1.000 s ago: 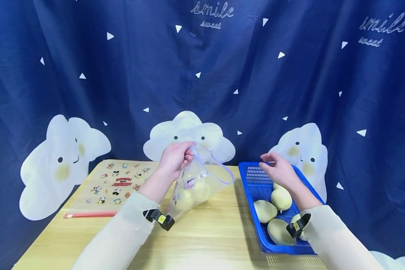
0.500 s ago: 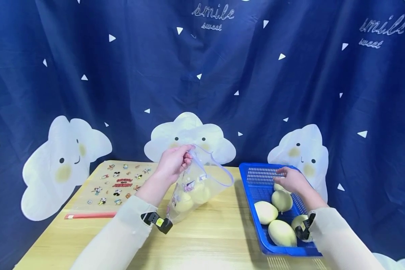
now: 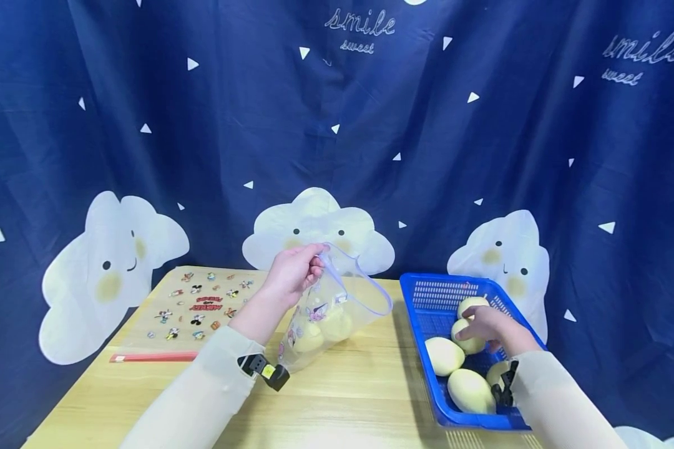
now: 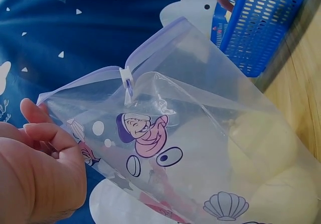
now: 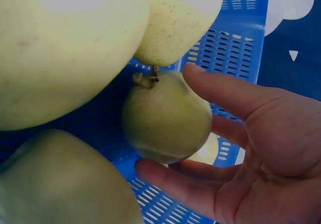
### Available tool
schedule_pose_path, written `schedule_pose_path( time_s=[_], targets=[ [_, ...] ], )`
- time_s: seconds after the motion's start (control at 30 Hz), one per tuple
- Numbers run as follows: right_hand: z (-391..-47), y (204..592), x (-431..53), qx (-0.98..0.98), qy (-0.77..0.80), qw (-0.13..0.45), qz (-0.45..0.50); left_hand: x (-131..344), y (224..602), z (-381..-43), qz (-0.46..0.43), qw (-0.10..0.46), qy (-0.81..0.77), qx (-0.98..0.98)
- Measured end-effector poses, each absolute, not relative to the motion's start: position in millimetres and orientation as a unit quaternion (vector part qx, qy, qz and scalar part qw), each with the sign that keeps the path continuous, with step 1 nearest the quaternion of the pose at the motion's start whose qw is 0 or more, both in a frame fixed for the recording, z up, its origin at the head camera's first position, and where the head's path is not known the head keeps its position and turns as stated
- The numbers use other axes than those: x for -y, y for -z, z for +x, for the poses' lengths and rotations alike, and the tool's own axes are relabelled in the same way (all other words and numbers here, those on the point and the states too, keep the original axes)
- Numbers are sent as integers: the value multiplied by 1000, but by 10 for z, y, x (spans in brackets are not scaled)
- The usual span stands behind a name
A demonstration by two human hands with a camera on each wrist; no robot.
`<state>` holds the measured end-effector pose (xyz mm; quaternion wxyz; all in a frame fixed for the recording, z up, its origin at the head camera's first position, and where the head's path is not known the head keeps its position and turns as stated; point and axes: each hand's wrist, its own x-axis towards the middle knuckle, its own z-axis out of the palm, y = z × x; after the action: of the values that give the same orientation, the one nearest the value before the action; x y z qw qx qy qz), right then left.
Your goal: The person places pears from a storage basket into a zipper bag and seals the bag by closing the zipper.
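My left hand [image 3: 293, 272] pinches the edge of a clear zip bag [image 4: 150, 133] with a purple rim, a white slider and cartoon prints. Its mouth gapes toward the right, and pale yellow pears [image 4: 263, 146] lie in the bottom. On the right, my right hand [image 3: 498, 325] is down in a blue plastic basket [image 3: 444, 292]. Thumb and fingers curve round the sides of a greenish-yellow pear [image 5: 168, 116] with a brown stem. Several other pears [image 3: 472, 391] lie around it in the basket; my right wrist and its camera partly cover one.
A second bag [image 3: 185, 312] with cartoon prints and a red slider strip lies flat at the table's left. Behind the wooden table [image 3: 337, 411] hangs a dark blue curtain [image 3: 337, 125] with clouds and triangles.
My right hand has come down from above the basket's back part onto a pear, moving toward me. My left hand keeps holding the bag in nearly the same place.
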<state>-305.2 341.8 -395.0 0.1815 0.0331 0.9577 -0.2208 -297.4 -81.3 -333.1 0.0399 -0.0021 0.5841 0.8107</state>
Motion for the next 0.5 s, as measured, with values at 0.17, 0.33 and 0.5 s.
schedule_pose_path(
  time_s=[0.17, 0.33, 0.5],
  targets=[
    [-3047, 3980, -3423, -953, 244, 176, 21, 815, 3340, -2983, -2, 42, -810, -585],
    [-3031, 3984, -3435, -958, 242, 154, 5, 816, 3347, -2987, -2, 41, -807, -589],
    [-3020, 3958, -3443, -964, 231, 132, -8, 819, 3351, -2982, -3, 42, -805, -592]
  ],
)
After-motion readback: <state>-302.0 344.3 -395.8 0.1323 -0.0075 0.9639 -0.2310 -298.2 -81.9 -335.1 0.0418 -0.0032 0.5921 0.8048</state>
